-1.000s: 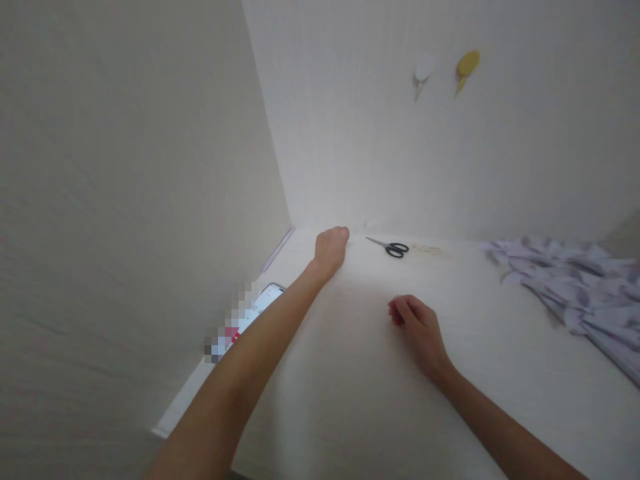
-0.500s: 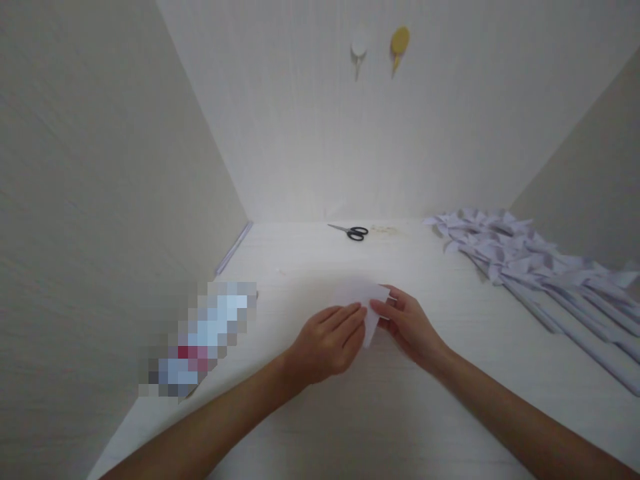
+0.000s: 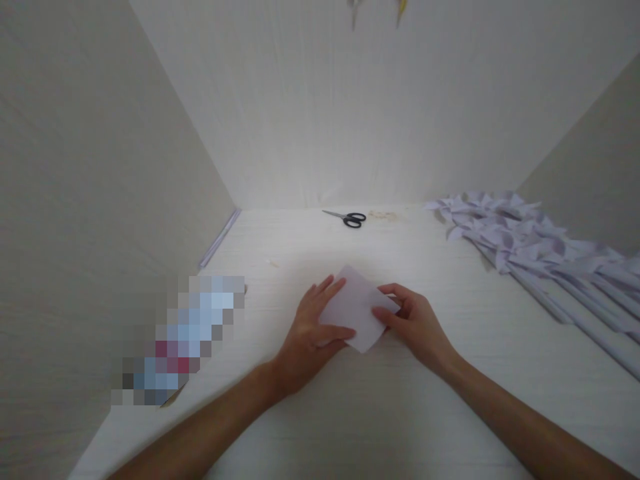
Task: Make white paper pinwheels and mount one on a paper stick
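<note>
A small square of white paper is turned like a diamond between my two hands, just over the tabletop. Along its left side lies my left hand, with the thumb on the lower edge and the index finger on the upper left edge. My right hand pinches the right corner, thumb on top and fingers beneath. The paper's underside is hidden.
Black-handled scissors lie near the back wall. White paper pinwheels on rolled sticks are piled at the right. Thin white strips lie along the left wall, behind a blurred-out object. Two hooks hang above.
My left hand has drawn back from covering the paper and spread its fingers, so the whole square shows. My right hand stays at its corner. The view has tipped down slightly.
</note>
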Demonstrator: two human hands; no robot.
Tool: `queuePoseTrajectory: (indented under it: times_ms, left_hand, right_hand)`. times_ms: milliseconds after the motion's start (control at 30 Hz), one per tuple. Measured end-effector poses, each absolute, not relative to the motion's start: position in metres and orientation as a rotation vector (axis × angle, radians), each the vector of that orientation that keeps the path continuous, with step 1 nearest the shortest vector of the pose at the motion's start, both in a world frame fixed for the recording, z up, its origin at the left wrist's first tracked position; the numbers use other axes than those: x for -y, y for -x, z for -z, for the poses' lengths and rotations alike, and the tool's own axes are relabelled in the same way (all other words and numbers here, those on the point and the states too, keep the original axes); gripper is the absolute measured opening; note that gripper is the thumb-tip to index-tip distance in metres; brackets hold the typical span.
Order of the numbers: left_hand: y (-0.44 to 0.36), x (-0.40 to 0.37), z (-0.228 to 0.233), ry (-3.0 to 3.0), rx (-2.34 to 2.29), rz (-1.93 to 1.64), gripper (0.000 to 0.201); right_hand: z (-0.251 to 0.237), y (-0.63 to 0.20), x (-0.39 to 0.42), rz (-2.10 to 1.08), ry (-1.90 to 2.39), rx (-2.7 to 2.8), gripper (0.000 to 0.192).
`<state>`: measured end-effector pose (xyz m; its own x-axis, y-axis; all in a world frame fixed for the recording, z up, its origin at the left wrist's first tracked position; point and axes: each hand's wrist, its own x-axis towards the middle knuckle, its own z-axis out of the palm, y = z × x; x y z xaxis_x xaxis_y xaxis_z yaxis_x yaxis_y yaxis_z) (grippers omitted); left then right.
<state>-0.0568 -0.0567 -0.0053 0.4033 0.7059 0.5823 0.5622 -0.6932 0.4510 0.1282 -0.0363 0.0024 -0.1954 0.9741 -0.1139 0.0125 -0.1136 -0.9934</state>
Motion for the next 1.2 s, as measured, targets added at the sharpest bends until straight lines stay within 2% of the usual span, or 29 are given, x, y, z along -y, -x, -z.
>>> queuePoseTrajectory:
  times_ms: [367, 667, 1200]
  left_hand:
    - [0.059, 0.048, 0.0, -1.663, -1.185, -1.144, 0.004]
    - [0.05, 0.057, 0.001, -1.456, -1.351, -0.952, 0.015]
    - [0.041, 0.066, -0.001, -1.45, -1.457, -0.994, 0.023]
  right_hand:
    - [-0.001, -0.137, 0.036, -1.566, 1.126, 1.718, 0.015]
    - [-0.005, -0.132, 0.04, -1.528, 1.136, 1.659, 0.024]
    - [-0.002, -0.115, 0.049, -1.259, 1.233, 1.603, 0.015]
